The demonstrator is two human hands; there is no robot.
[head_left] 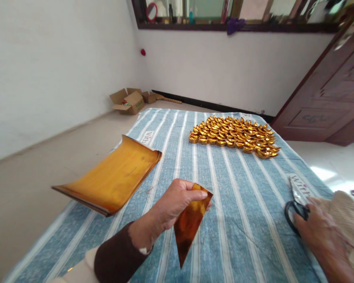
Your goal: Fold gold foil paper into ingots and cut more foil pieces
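My left hand (178, 202) pinches a folded piece of shiny gold foil paper (190, 226) between thumb and fingers. The paper tapers to a point hanging toward me over the cloth. At the right edge of the table, my right hand (320, 230) is closed around the black handles of a pair of scissors (296, 196), whose blades point away from me; the hand is slightly blurred. Left of my left hand lies a curled stack of gold paper sheets (112, 173). Farther back sits a cluster of folded gold paper ingots (233, 133), packed in rows.
A blue-and-white striped tablecloth (191, 157) covers the table. Beige fabric (346, 216) lies beside my right hand. Beyond the table, an open cardboard box (132, 103) stands on the floor near the wall, and a reddish-brown door (321, 90) is at the right.
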